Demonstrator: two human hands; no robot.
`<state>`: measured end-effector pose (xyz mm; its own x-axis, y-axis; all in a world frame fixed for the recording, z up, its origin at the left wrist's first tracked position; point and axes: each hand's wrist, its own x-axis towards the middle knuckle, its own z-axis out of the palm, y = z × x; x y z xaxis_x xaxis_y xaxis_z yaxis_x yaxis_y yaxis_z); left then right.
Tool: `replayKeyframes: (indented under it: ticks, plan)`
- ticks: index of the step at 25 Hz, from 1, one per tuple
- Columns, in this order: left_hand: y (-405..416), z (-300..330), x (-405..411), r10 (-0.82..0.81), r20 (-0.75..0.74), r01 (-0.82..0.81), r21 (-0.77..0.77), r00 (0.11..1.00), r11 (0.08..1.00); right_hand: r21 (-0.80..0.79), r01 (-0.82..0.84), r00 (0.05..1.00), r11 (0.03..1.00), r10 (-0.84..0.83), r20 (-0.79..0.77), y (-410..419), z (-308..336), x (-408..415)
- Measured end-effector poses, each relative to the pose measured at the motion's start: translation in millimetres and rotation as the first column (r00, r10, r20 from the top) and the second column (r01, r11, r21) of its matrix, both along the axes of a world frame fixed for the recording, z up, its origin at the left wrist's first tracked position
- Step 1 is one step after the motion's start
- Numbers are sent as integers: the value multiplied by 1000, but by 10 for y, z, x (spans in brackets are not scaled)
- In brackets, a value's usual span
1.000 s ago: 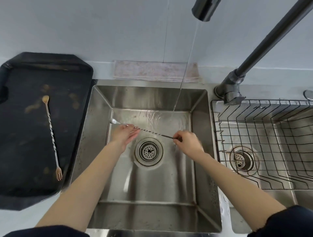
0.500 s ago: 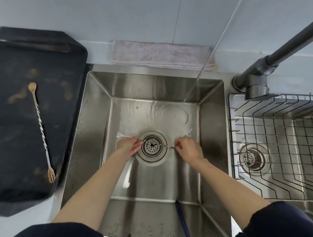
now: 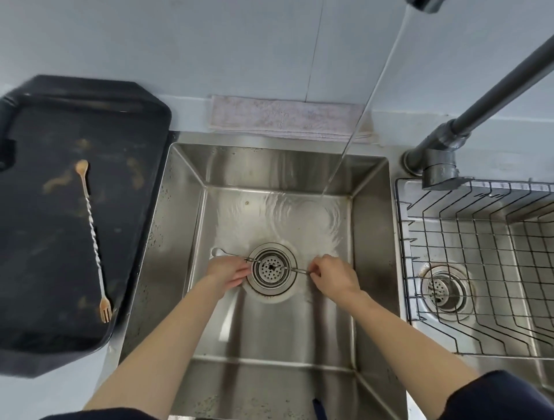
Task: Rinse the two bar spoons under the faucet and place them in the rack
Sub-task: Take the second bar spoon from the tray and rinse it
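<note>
Over on the left, a black tray (image 3: 45, 269) lay on the counter, smeared with brownish stains. On it rested a bar spoon (image 3: 92, 236), soiled the same brown, its bowl toward the wall, its twisted stem running toward the near edge and ending in a small fork; no hand touched it.

Just beside the tray was the steel sink (image 3: 371, 239). Both bare forearms reached into it from dark sleeves. The left hand (image 3: 229, 274) was closed around the second bar spoon (image 3: 269, 264) near its bowl end, palm partly turned up, and the little bowl stuck out past the fingers on the left. The stem ran nearly level across the round drain strainer (image 3: 271, 268), slightly above it, and the right hand (image 3: 332, 277) pinched its far end between fingertips and thumb. So both hands were clamped on the one spoon, held low over the drain.

A folded pale cloth (image 3: 287, 120) lay along the ledge behind the basin. The faucet spout (image 3: 424, 3) showed at the top edge, and a thin water stream (image 3: 359, 120) fell from it, striking the sink floor behind and to the right of the drain, well apart from the spoon, and spreading in ripples. The dark faucet body (image 3: 440, 156) stood at the sink's right rear corner. Farther right, a black wire rack (image 3: 485, 269) sat in a second basin, with its own drain visible through the wires.
</note>
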<state>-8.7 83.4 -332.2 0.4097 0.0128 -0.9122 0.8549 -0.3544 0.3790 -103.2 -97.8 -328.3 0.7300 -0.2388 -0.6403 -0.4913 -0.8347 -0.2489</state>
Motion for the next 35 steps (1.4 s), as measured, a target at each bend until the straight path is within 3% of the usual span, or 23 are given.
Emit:
replayKeyframes:
  ticks: [2,5,8,12,18,25,31,35]
  plan:
    - [16,152,-10,-145,102,136,84,984,987,-5,-25,999,1000,25,-20,43,131,-2]
    - [69,346,-37,-437,267,379,243,859,893,11,-39,999,999,40,-21,140,382,-3]
    - [165,583,-35,-582,316,503,300,750,811,17,-57,998,998,56,27,286,636,0]
    - [304,968,4,-676,401,569,366,618,736,41,-55,990,998,49,136,548,910,32]
    - [809,1489,89,-656,536,492,435,532,754,129,-54,947,990,10,322,1152,1274,160]
    - [1555,1547,276,-604,557,375,478,569,794,176,-99,899,979,12,438,1927,1451,389]
    - [1898,1322,368,-639,439,357,567,631,742,171,-164,899,972,75,432,2356,1385,549]
    - [1905,1200,469,-630,463,338,567,624,751,92,-190,901,977,137,413,2548,1295,719]
